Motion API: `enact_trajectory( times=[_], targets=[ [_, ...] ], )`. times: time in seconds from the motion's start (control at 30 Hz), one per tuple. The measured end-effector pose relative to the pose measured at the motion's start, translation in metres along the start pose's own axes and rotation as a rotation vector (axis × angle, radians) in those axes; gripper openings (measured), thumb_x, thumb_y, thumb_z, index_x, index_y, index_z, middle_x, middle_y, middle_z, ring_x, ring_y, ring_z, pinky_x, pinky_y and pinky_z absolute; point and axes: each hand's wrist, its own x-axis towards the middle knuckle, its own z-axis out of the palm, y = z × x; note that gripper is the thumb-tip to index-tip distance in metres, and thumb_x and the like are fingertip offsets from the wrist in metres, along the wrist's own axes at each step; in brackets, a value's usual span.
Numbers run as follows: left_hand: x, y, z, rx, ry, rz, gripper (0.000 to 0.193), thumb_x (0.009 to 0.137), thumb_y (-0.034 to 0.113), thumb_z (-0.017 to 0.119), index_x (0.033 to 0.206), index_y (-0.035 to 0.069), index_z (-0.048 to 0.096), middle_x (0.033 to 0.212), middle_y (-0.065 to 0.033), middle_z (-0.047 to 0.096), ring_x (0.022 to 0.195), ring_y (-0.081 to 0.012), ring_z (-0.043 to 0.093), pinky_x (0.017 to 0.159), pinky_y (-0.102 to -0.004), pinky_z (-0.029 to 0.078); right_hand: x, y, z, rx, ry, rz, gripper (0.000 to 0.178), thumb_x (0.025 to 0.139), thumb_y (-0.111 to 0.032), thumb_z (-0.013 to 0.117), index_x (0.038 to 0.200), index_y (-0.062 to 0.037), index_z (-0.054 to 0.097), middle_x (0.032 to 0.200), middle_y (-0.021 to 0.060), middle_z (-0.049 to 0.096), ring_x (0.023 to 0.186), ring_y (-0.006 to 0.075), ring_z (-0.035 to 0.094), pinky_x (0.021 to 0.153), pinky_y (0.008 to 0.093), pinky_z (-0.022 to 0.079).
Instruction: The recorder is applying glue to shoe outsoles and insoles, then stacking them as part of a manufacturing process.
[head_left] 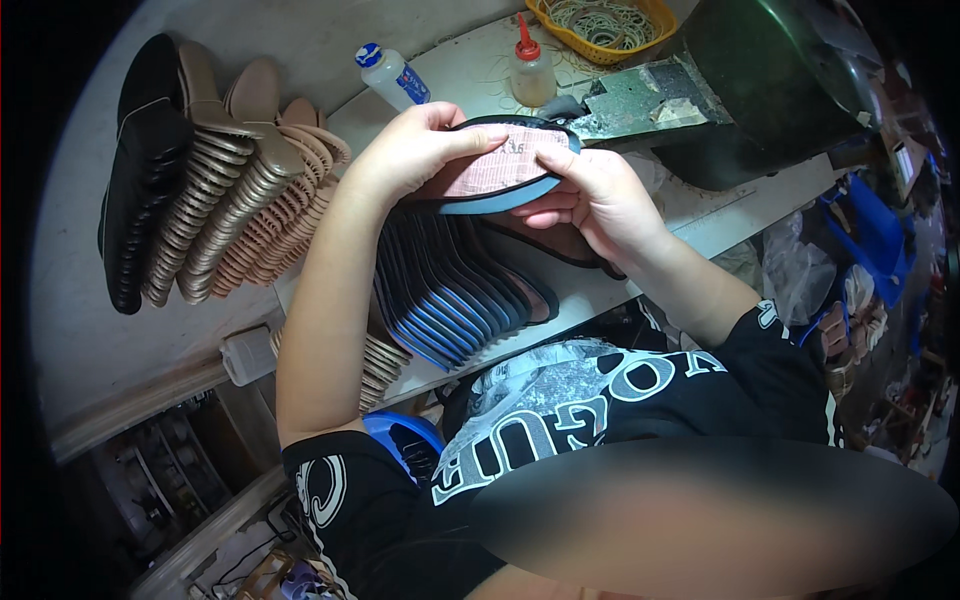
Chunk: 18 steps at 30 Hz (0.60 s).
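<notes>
A person sat at a pale worktop point(120, 300), both bare hands raised over it around one shoe insole point(500, 165) with a pink face and a blue and black rim. The left hand point(405, 150) had its grip closed on the insole's near end, fingers laid across the top. The right hand point(590, 190) clasped the far end from below, thumb on the edge, probably to keep the piece steady against the dark machine point(760, 80) behind it. Beneath the hands lay a fanned row of blue-edged insoles point(450, 290). To the left, stacks of tan and black soles point(220, 200) overlapped. A yellow basket point(600, 25) held rubber bands; two squeeze bottles point(530, 65) stood near it.
</notes>
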Motion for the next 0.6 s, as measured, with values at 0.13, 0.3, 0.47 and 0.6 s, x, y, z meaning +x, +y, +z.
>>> enact_trajectory(
  times=[0.13,0.3,0.47,0.6],
  targets=[
    [-0.006,-0.011,0.009,-0.081,0.067,0.016,0.027,0.083,0.021,0.071,0.09,0.001,0.055,0.082,-0.0046,0.061,0.072,-0.0093,0.058,0.062,-0.0233,0.048,-0.001,-0.001,0.0,-0.064,-0.003,-0.055,0.04,0.093,-0.031,0.055,0.109,0.0048,0.06,0.094,0.0143,0.068,0.082,0.0197,0.069,0.069,0.0262,0.056],
    [-0.02,-0.004,0.023,-0.105,0.189,0.034,0.039,0.077,0.036,0.074,0.081,0.001,0.058,0.072,-0.0035,0.058,0.062,-0.0093,0.052,0.053,-0.0244,0.042,0.004,0.0,-0.007,-0.046,0.004,-0.071,0.036,0.093,-0.031,0.055,0.107,0.0019,0.059,0.092,0.0133,0.068,0.076,0.0185,0.069,0.065,0.0266,0.057],
    [-0.026,-0.007,0.023,0.058,0.191,-0.016,0.038,0.083,0.04,0.068,0.086,0.003,0.062,0.075,-0.0036,0.063,0.067,-0.0101,0.059,0.059,-0.0241,0.048,0.004,-0.003,-0.004,-0.05,-0.015,-0.069,0.035,0.092,-0.032,0.057,0.104,0.0001,0.059,0.09,0.0126,0.068,0.074,0.0177,0.069,0.063,0.0268,0.057],
    [-0.031,0.004,0.037,0.004,0.117,-0.157,0.046,0.082,0.048,0.066,0.085,0.002,0.065,0.075,-0.0075,0.065,0.06,-0.0135,0.062,0.054,-0.0267,0.051,0.003,-0.007,-0.01,-0.128,0.012,-0.055,0.035,0.09,-0.034,0.06,0.101,-0.0004,0.062,0.087,0.0096,0.068,0.075,0.0148,0.067,0.062,0.0246,0.055]
  ],
)
